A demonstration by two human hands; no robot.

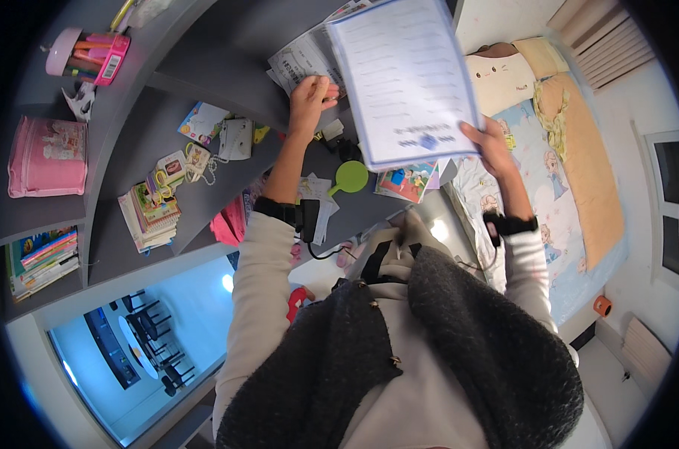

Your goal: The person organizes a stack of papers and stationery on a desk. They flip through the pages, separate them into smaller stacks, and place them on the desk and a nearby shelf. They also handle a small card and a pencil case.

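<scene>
My right hand grips the lower right corner of a large white booklet or printed sheet with a blue border, held up before me and slightly blurred. To its left my left hand is raised with its fingers curled, over grey printed papers; whether it holds anything is not plain. A green round paddle-shaped object lies on the dark desk below. Under the sheet's lower edge are a colourful picture book and a dark object. Loose papers lie near my left wrist.
Left on grey shelves are stacked notebooks, a white small bag, a pink case, a pen holder and upright books. A bed with patterned bedding and a cat-face pillow stands at right.
</scene>
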